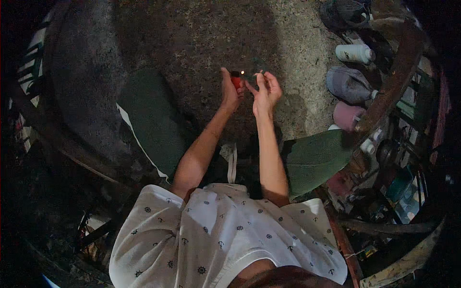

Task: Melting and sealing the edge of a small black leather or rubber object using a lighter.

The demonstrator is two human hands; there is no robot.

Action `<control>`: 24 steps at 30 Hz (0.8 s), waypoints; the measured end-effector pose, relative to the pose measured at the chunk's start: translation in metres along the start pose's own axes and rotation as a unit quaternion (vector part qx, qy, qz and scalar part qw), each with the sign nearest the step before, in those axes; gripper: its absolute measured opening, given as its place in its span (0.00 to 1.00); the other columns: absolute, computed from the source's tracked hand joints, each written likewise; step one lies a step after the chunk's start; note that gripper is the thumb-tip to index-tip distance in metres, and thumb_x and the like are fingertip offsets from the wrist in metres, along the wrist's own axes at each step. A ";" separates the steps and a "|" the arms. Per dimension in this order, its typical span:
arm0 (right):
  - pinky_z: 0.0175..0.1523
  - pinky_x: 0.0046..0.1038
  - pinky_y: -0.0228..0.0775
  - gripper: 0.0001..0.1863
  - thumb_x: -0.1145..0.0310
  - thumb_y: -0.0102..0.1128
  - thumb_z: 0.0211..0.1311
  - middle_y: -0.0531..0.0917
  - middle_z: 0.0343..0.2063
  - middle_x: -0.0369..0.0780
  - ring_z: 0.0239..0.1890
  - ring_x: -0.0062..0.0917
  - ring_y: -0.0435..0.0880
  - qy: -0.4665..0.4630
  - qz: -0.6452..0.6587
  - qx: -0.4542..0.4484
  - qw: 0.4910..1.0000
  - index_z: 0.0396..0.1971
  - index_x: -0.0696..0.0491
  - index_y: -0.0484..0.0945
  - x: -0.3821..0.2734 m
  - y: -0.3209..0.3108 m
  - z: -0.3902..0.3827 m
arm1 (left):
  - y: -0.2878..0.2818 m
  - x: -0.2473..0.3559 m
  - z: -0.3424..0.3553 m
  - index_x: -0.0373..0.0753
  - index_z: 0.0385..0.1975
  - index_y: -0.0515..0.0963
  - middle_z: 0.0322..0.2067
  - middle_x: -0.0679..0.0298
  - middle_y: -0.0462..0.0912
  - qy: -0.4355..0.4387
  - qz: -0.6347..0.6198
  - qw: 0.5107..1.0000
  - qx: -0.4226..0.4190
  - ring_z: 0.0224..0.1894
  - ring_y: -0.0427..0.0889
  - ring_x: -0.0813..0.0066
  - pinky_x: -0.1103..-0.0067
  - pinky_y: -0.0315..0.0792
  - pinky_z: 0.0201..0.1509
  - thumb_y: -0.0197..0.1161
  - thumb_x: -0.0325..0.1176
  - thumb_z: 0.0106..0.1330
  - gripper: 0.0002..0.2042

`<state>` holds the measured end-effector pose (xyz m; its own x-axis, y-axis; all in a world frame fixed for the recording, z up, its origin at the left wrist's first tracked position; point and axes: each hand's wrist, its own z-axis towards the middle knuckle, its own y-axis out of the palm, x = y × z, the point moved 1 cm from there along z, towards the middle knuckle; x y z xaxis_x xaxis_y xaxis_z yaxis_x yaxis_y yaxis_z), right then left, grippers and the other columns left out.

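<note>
My left hand [231,93] is wrapped round a small red lighter [236,82] with a dark top, thumb pointing up along its side. Just to the right of that top glows a tiny bright flame [242,72]. Close by on the right, my right hand [264,95] has its thumb and forefinger pinched together, other fingers curled. Whatever it pinches is thin and too faint to name. The two hands are nearly touching, held out in front of me above the rough ground.
Speckled concrete floor [201,33] lies beyond my hands. Along a brown curved bar [391,89] at the right are a white bottle [353,53], a grey-blue cap [349,85], a pink spool-like item [348,115] and assorted clutter. My green-clad legs [149,115] spread to either side.
</note>
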<state>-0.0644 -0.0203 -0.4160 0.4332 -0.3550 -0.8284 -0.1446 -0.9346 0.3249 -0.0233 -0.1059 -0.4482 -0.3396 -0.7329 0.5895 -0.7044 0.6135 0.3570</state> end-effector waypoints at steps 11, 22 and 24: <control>0.35 0.25 0.79 0.11 0.72 0.58 0.58 0.77 0.33 0.39 0.34 0.20 0.77 -0.083 -0.118 -0.001 0.990 0.39 0.61 0.74 -0.003 -0.003 0.002 | -0.010 0.033 0.030 0.38 0.17 0.72 0.18 0.65 0.75 0.187 0.121 0.972 0.077 0.23 0.73 0.74 0.77 0.68 0.31 0.30 0.67 0.61 0.36; 0.35 0.22 0.70 0.13 0.67 0.62 0.56 0.78 0.27 0.37 0.30 0.19 0.76 -0.124 -0.205 0.015 0.971 0.35 0.61 0.76 -0.002 -0.008 0.004 | 0.003 0.055 0.033 0.32 0.34 0.77 0.33 0.53 0.81 0.051 0.131 0.975 -0.171 0.41 0.81 0.63 0.67 0.73 0.44 0.28 0.70 0.59 0.43; 0.36 0.22 0.70 0.13 0.67 0.62 0.56 0.78 0.27 0.37 0.30 0.19 0.76 -0.140 -0.232 0.016 0.962 0.35 0.61 0.76 -0.001 -0.012 0.007 | 0.006 0.060 0.031 0.32 0.34 0.76 0.33 0.53 0.81 0.054 0.160 0.969 -0.180 0.41 0.81 0.62 0.68 0.73 0.44 0.29 0.70 0.59 0.42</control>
<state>-0.0697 -0.0089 -0.4224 0.2010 0.1141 -0.9729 -0.0230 -0.9924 -0.1212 -0.0675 -0.1556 -0.4330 -0.4230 -0.4655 0.7775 -0.3050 0.8810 0.3616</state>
